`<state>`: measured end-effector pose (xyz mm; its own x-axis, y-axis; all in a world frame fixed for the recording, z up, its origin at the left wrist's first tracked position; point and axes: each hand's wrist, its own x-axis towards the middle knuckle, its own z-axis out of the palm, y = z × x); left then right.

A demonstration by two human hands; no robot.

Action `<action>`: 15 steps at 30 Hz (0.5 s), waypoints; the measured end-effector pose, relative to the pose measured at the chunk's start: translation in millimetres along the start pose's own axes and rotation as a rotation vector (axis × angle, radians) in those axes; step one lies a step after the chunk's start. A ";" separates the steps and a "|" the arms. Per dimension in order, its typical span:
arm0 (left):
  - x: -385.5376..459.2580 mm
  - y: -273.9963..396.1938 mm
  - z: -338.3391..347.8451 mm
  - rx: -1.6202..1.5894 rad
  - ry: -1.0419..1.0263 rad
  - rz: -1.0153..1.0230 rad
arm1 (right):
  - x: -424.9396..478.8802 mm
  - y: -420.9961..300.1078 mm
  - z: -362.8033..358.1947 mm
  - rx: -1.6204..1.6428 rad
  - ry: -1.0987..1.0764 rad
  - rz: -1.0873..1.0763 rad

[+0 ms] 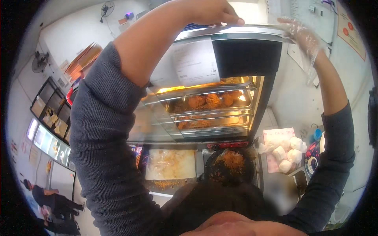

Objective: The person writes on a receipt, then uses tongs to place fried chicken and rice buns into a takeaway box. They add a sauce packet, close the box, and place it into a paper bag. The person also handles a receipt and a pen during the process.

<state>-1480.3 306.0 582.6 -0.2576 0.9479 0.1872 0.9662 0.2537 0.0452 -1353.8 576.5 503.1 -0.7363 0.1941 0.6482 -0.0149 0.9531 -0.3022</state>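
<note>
Both of my arms reach up to the top of a heated food display cabinet. My left hand is bare and rests at the cabinet's metal top edge, fingers bent over it; what lies under them is hidden. At the right end of that edge is my right hand, in a clear plastic glove, its fingers partly blurred. Inside the cabinet, pieces of fried chicken lie on wire-railed shelves, behind a partly slid glass door. Printed papers hang on the cabinet's upper front.
Below the cabinet are a white cutting board with crumbs and a dark round pan holding fried bits. White wrapped bundles lie on pink printed paper at the right. A person stands far off at the lower left.
</note>
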 end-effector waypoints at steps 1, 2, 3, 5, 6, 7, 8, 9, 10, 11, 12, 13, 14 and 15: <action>1.4 0.3 2.9 0.018 0.000 -0.001 | 1.5 0.9 -1.2 -0.046 -0.019 -0.064; 1.9 -0.2 6.3 0.019 0.015 -0.005 | 5.4 2.9 -9.3 -0.023 -0.051 -0.081; -5.7 4.2 1.5 0.026 0.021 -0.020 | 10.3 -1.6 -7.1 -0.064 0.007 -0.099; -22.3 12.2 -7.2 0.042 0.029 -0.055 | 20.9 -4.6 0.5 0.037 0.001 -0.129; -31.9 9.4 -8.6 0.068 0.045 -0.067 | 28.9 1.2 5.5 0.166 -0.072 -0.146; -17.5 6.9 0.0 0.050 0.046 -0.032 | 27.6 18.9 -0.2 0.249 -0.138 -0.112; -3.4 5.2 8.1 0.030 0.048 0.001 | 28.6 35.1 -9.8 -0.063 -0.168 -0.087; -0.3 7.1 7.5 0.039 0.048 0.002 | 31.8 35.2 -12.3 -0.115 -0.162 -0.045; 3.8 8.9 9.5 0.018 0.087 -0.006 | 34.2 35.0 -14.2 -0.170 -0.156 -0.001; 9.9 11.0 12.5 -0.005 0.127 -0.010 | 35.7 37.5 -16.3 -0.229 -0.150 0.047; 5.8 13.5 9.9 -0.008 0.165 -0.041 | 40.8 35.7 -13.4 -0.311 -0.079 -0.031; 2.0 16.1 7.1 -0.013 0.203 -0.068 | 45.0 35.6 -11.7 -0.395 -0.006 -0.104; -0.7 17.3 3.9 -0.010 0.238 -0.048 | 47.0 35.9 -11.0 -0.481 0.070 -0.174; -1.9 12.7 3.5 0.086 0.268 -0.032 | 47.6 20.8 -9.4 -0.356 0.115 -0.134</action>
<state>-1467.6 308.0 579.4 -0.2663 0.8576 0.4399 0.9508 0.3088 -0.0265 -1382.8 607.7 534.2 -0.6628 0.0681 0.7457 0.1451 0.9887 0.0386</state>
